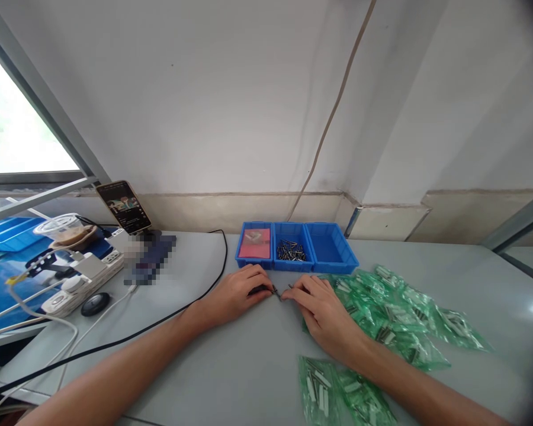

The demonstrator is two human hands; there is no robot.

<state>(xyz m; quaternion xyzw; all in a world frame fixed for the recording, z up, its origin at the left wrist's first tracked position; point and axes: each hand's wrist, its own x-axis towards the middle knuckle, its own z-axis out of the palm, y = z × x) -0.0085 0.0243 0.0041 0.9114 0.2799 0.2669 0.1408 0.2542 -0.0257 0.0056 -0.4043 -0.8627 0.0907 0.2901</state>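
My left hand [242, 291] rests low over the grey table, its fingers closed round a slim dark tool [260, 289] whose exact kind I cannot make out. At the tool's tip is a small metal piece [276, 292]. Facing it, my right hand [322, 307] has thumb and fingers pinched together, and the end of a small thin metal pin [290, 286] shows at them. Just beyond both hands, a blue bin [292, 265] holds many small metal pins or screws. The blue bin to its left [254, 262] contains a pink packet [254, 244].
A third blue bin [333, 245] stands on the right. Green plastic bags [395, 307] of metal and white parts lie around my right forearm. A black cable [160, 325] crosses the table by my left arm. Further left are a propped phone [124, 206], power strip [82, 284] and cup [62, 229].
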